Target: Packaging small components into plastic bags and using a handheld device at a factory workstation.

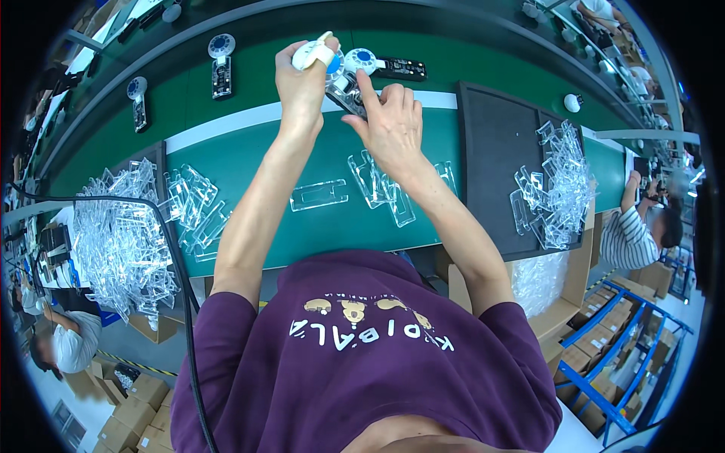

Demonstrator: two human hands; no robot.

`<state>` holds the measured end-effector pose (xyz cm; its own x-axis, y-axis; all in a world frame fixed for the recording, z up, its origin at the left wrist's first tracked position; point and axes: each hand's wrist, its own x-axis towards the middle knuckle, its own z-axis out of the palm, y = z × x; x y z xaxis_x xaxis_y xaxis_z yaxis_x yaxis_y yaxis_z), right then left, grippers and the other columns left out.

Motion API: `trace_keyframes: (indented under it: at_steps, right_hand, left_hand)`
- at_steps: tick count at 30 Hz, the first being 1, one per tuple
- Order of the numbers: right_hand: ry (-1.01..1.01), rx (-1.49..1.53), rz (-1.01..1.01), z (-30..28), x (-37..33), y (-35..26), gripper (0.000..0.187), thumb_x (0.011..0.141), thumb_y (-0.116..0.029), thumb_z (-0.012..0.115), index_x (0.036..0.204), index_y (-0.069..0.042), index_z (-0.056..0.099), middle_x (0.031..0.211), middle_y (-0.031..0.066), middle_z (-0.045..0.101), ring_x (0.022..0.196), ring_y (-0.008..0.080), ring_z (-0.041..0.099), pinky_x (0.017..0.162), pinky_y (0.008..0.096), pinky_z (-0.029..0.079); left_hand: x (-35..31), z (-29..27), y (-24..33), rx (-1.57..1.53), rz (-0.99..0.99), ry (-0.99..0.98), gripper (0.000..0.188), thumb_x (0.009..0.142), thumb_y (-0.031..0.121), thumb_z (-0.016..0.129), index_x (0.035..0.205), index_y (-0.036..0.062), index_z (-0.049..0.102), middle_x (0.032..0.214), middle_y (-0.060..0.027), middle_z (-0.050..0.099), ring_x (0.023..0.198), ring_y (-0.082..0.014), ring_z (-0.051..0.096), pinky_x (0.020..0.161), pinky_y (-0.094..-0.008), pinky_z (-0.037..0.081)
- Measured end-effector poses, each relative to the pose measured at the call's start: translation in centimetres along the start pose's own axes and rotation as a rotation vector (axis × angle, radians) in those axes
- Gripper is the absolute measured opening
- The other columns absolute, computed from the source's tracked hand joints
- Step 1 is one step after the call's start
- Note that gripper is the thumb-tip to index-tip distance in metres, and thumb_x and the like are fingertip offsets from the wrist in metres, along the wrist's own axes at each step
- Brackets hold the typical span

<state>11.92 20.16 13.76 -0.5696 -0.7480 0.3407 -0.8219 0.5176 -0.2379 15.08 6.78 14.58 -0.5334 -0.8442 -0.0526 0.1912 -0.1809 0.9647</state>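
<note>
Up at the far side of the bench, my left hand (300, 94) is closed around the white round head of a small device, with pale covers on some fingertips. A blue centre shows on that head. Beneath it a black circuit board (347, 93) in a clear frame tilts toward my right hand (394, 124). My right index finger and thumb sit on the board's edges, and the other fingers curl loosely. Just beyond my right fingertip lies another white disc with a blue middle (362, 59), joined to a black board (404, 69).
Similar disc-and-board units (221, 72) (138, 106) lie on the far green strip. Clear plastic frames (319, 195) are scattered on the green mat. Heaps of clear frames stand left (124, 238) and in the black tray (487, 177) at right. A black cable (177, 272) hangs at left.
</note>
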Motion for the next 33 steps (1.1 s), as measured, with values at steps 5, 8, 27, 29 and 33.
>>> trace_keyframes:
  at_steps: [5, 8, 27, 29, 33]
  right_hand:
    - [0.229, 0.035, -0.107, 1.4, -0.6, 1.3, 0.067, 0.073, -0.032, 0.067, 0.131, -0.015, 0.039, 0.093, 0.0127, 0.049, 0.088, 0.028, 0.047, 0.074, 0.0408, 0.039]
    - [0.12, 0.297, -0.005, 1.8, -0.8, 1.6, 0.069, 0.072, -0.032, 0.068, 0.132, -0.015, 0.038, 0.09, 0.0117, 0.052, 0.084, 0.0271, 0.051, 0.072, 0.0387, 0.043]
    - [0.264, 1.574, 0.991, 5.4, 0.5, -0.4, 0.055, 0.093, -0.043, 0.028, 0.085, 0.001, 0.06, 0.07, 0.0052, 0.059, 0.056, 0.0133, 0.052, 0.052, 0.0311, 0.044]
    - [0.269, 1.499, 0.859, 5.8, -0.1, -0.2, 0.058, 0.093, -0.045, 0.028, 0.078, 0.0, 0.061, 0.063, 0.0053, 0.058, 0.051, 0.0132, 0.051, 0.05, 0.0314, 0.042]
    - [0.214, 1.446, 0.837, 6.2, 0.1, 0.9, 0.053, 0.093, -0.04, 0.033, 0.073, 0.0, 0.062, 0.063, 0.0052, 0.058, 0.055, 0.0127, 0.053, 0.051, 0.031, 0.044]
  left_hand:
    - [-0.7, 0.2, 0.5, -0.026, 0.004, -0.031, 0.06, 0.072, 0.028, 0.075, 0.11, -0.0044, 0.042, 0.097, -0.0127, 0.054, 0.086, -0.0141, 0.054, 0.068, -0.023, 0.045]
    - [-1.4, 0.3, 0.7, -0.031, 0.056, -0.04, 0.057, 0.075, 0.028, 0.072, 0.111, -0.0032, 0.042, 0.097, -0.012, 0.054, 0.087, -0.0154, 0.055, 0.07, -0.0245, 0.045]
    - [-7.6, -1.8, -1.6, 0.214, 0.351, -0.282, 0.036, 0.082, 0.018, 0.064, 0.109, 0.0011, 0.048, 0.108, -0.0132, 0.057, 0.097, -0.0177, 0.054, 0.085, -0.0318, 0.043]
    - [-7.9, -1.9, -1.8, 0.187, 0.36, -0.263, 0.035, 0.082, 0.019, 0.063, 0.109, 0.0014, 0.048, 0.107, -0.0135, 0.057, 0.097, -0.0175, 0.054, 0.085, -0.0316, 0.043]
    - [-5.8, -2.2, -2.4, 0.136, 0.21, -0.184, 0.036, 0.084, 0.022, 0.06, 0.111, 0.001, 0.048, 0.105, -0.0148, 0.058, 0.091, -0.0175, 0.057, 0.079, -0.0307, 0.047]
